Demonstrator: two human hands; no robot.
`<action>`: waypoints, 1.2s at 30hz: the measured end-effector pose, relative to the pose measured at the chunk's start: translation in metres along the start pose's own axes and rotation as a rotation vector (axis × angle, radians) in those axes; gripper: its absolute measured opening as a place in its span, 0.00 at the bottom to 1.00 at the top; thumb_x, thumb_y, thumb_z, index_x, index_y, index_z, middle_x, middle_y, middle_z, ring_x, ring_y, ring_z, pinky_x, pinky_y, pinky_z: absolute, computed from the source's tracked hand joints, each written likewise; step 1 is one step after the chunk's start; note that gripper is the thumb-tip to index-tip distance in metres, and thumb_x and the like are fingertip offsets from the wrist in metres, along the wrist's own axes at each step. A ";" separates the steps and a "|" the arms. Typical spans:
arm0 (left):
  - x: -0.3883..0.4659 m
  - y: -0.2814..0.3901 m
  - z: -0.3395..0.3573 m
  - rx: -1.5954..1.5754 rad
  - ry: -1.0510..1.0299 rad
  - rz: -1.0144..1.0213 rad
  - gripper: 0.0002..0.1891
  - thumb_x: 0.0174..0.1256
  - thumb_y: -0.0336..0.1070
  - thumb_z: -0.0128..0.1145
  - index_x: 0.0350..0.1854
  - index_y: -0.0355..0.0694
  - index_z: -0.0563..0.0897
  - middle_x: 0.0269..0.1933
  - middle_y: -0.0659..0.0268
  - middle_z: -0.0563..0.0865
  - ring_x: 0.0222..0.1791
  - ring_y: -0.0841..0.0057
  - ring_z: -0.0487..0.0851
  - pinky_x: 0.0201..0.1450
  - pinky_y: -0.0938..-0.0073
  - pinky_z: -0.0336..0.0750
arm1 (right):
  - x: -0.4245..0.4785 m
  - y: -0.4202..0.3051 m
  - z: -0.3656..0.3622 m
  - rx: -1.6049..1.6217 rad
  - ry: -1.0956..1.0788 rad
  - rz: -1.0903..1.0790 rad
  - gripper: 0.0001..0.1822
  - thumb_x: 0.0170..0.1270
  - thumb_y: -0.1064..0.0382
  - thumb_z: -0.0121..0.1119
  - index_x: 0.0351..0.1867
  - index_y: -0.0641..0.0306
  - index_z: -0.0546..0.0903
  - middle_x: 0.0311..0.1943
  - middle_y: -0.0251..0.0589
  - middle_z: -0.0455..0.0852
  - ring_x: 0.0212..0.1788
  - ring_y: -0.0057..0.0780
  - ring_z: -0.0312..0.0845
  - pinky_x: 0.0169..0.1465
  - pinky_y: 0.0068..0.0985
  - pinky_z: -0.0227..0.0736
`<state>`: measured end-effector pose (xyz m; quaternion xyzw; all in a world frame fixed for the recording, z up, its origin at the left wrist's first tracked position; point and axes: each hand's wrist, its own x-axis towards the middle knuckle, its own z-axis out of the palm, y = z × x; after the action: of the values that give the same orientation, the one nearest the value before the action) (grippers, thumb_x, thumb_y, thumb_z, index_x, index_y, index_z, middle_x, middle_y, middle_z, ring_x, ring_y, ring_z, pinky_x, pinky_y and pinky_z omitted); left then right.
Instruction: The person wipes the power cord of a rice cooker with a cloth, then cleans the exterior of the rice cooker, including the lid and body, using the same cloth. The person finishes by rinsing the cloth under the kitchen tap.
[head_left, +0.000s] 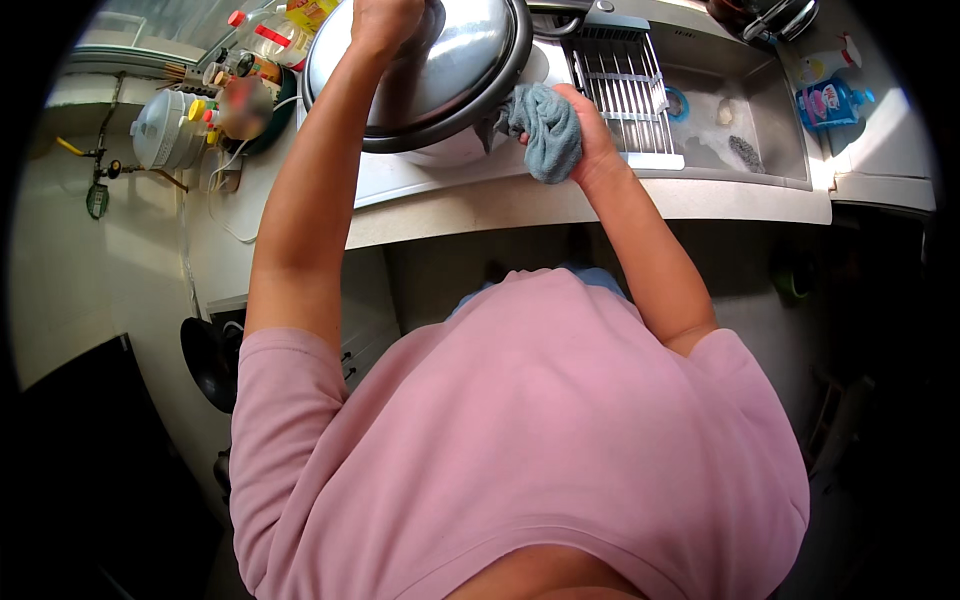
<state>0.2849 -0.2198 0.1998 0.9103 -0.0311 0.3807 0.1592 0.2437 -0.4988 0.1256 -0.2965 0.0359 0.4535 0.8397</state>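
Note:
My left hand (385, 28) is closed at the top of a domed metal lid (472, 45), cut off by the upper edge of the view; the part it grips is mostly hidden. A dark rim (442, 135) runs round the lid, and a black handle (561, 9) juts out at its far right. Under the rim shows part of a white rounded body (442, 155). In my right hand (592, 133) is a bunched grey-blue cloth (550, 139), close against the rim's right side; whether it touches the rim I cannot tell.
A metal dish rack (622, 97) spans the left of a steel sink (772, 112), which holds a scouring pad (745, 153). Blue detergent (829, 103) and a spray bottle (821, 66) stand right. Bottles (277, 41) and a white plastic basket (161, 127) crowd the left. A pale counter edge (465, 215) runs before me.

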 end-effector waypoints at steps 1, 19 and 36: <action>0.002 -0.006 0.007 0.003 0.005 0.006 0.20 0.64 0.30 0.54 0.59 0.38 0.79 0.50 0.44 0.83 0.49 0.47 0.80 0.56 0.52 0.73 | 0.007 -0.015 -0.007 -0.005 -0.002 -0.019 0.18 0.71 0.53 0.50 0.40 0.66 0.83 0.33 0.43 0.87 0.30 0.35 0.83 0.34 0.32 0.83; 0.013 -0.001 0.002 0.254 -0.203 -0.065 0.20 0.73 0.45 0.51 0.64 0.52 0.81 0.53 0.56 0.87 0.58 0.56 0.82 0.62 0.58 0.74 | 0.074 0.036 -0.033 -0.722 0.414 -0.684 0.26 0.66 0.66 0.51 0.66 0.66 0.75 0.64 0.51 0.78 0.66 0.46 0.73 0.69 0.35 0.65; 0.021 -0.001 0.002 0.321 -0.173 -0.115 0.21 0.72 0.46 0.52 0.65 0.53 0.80 0.56 0.53 0.86 0.60 0.55 0.81 0.63 0.58 0.73 | 0.114 -0.003 -0.034 -0.672 0.492 -0.388 0.23 0.69 0.70 0.47 0.65 0.62 0.77 0.60 0.58 0.78 0.61 0.53 0.74 0.67 0.43 0.66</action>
<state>0.3013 -0.2180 0.2123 0.9536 0.0686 0.2916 0.0304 0.3200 -0.4342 0.0615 -0.6524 0.0290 0.1907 0.7329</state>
